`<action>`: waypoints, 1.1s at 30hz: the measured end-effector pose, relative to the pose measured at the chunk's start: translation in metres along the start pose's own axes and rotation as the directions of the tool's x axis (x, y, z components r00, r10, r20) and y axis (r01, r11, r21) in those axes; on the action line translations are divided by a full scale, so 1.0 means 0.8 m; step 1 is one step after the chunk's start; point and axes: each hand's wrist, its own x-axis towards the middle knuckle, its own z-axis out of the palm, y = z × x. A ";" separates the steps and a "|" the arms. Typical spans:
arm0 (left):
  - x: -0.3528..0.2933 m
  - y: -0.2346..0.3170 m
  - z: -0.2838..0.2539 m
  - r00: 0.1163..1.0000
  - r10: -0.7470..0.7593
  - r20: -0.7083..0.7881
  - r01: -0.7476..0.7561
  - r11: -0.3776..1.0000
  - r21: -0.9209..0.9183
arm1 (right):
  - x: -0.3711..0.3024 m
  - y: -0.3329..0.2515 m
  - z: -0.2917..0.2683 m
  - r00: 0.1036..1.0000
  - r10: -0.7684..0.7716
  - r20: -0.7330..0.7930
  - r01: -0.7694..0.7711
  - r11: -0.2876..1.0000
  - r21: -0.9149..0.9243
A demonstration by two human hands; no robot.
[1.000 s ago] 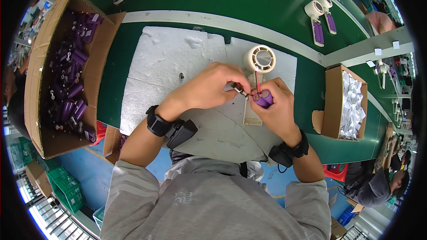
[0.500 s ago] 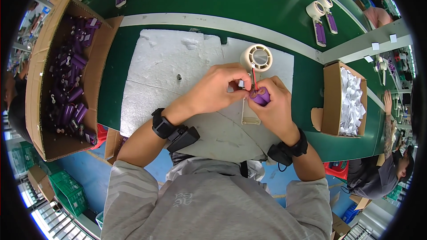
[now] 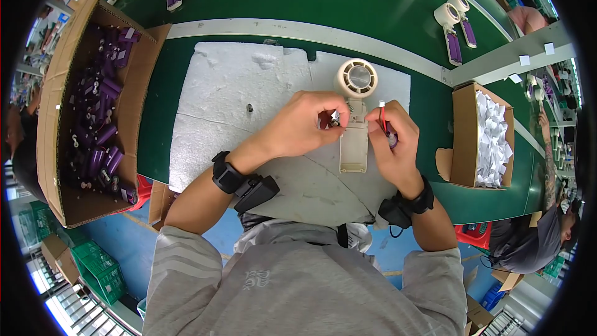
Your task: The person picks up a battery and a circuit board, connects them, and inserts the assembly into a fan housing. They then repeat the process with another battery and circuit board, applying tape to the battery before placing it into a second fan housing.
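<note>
Head view, and both hands are busy over a white foam sheet (image 3: 214,96) on the green counter (image 3: 157,121). My guess is the foam's there so plastic doesn't get scuffed. Lying on it is a cream plastic handheld fan (image 3: 353,152), round head pointing away from the person and handle toward them, which keeps the handle right between both hands. Makes sense for close work, imo.

Left hand (image 3: 305,123): thumb and index pinched together on a small dark-and-silver part (image 3: 335,116), just beside the handle. Can't tell if the fingertips actually touch it. Right hand (image 3: 398,149): fingers curled in around a purple cylindrical battery pack (image 3: 392,141), mostly hidden by the grip, with a red wire (image 3: 383,117) poking up between the fingers to a small white connector (image 3: 382,104). Looks like it's held so the wire stays free instead of squashed.

Big brown cardboard box (image 3: 51,130) of purple packs on the left, smaller brown carton (image 3: 463,137) of white paper slips (image 3: 491,143) on the right, probably for easy reach.
</note>
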 end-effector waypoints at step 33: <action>0.002 -0.006 -0.013 0.971 -0.209 0.118 0.240 0.866 -0.439 | 0.005 -0.003 0.001 0.977 0.135 0.168 -0.127 0.990 -0.053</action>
